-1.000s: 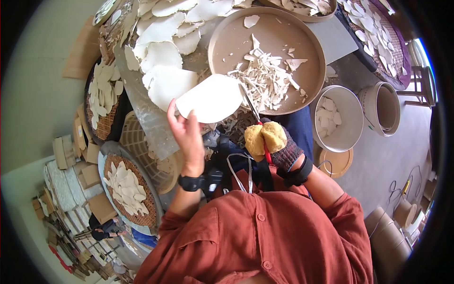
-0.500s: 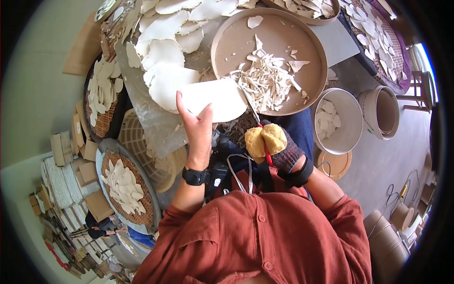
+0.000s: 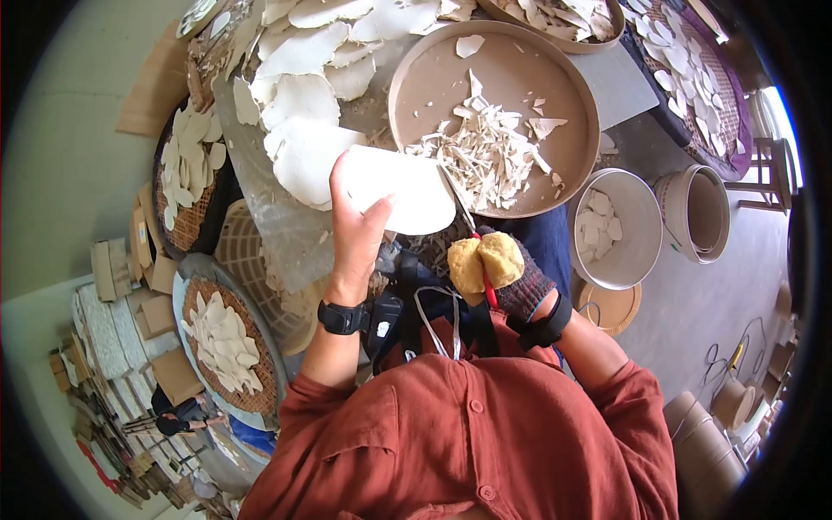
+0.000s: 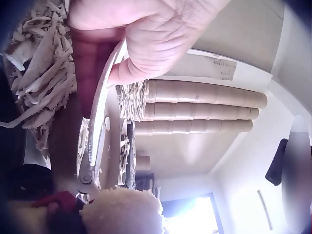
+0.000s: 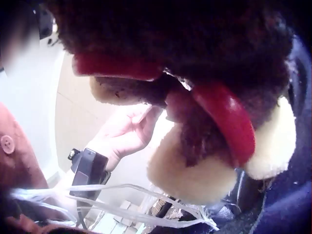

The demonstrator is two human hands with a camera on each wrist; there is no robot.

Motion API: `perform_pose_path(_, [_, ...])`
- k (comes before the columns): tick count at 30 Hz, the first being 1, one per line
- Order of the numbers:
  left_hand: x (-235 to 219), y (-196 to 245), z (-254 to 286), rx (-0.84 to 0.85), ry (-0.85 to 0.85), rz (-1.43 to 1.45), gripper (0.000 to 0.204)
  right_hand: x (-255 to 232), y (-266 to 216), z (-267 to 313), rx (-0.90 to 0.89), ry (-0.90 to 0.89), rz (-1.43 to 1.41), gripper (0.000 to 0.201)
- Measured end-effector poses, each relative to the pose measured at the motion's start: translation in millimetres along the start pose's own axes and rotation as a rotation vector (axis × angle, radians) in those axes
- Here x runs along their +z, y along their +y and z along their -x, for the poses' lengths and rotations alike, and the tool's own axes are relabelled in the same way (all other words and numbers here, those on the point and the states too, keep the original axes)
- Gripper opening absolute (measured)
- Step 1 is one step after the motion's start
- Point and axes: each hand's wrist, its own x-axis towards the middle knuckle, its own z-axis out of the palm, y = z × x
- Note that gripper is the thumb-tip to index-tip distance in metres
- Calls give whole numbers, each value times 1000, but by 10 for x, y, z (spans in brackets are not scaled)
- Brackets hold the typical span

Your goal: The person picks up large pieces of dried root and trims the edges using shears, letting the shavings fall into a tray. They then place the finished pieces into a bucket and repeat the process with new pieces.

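My bare left hand (image 3: 355, 238) pinches a thin, pale, rounded sheet (image 3: 403, 186) at its left edge, thumb on the near face and fingers behind. In my right hand (image 3: 525, 286), gloved in dark knit, is a pair of scissors (image 3: 458, 194) with red handles. Yellow spongy padding (image 3: 501, 256) wraps around the handles. The blades point away from me and meet the sheet's right edge. From the left wrist view, the scissors' pivot (image 4: 87, 178) sits just below the sheet's rim (image 4: 100, 105). The right wrist view shows a red handle (image 5: 226, 122) against the glove.
Beyond the sheet stands a round brown tray (image 3: 568, 95) heaped with narrow offcuts (image 3: 494, 156). Larger untrimmed pieces (image 3: 299, 52) overlap on the table at the left. A white bucket (image 3: 637, 256) with pale pieces is at my right. Woven trays (image 3: 269, 390) of pieces lie to the left.
My left hand has shifted its grip along the sheet's edge, and the sheet has turned slightly clockwise, its right end dropping towards me. The right hand with the scissors stays almost in place.
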Motion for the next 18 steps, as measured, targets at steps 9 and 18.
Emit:
perform_pose_path(9, [-111, -19, 26, 52, -1, 1, 69, 107, -34, -29, 67, -68, -353, 27])
perform_pose_path(18, [-365, 157, -60, -51, -215, -42, 69, 29, -98, 57, 54, -131, 157, 26])
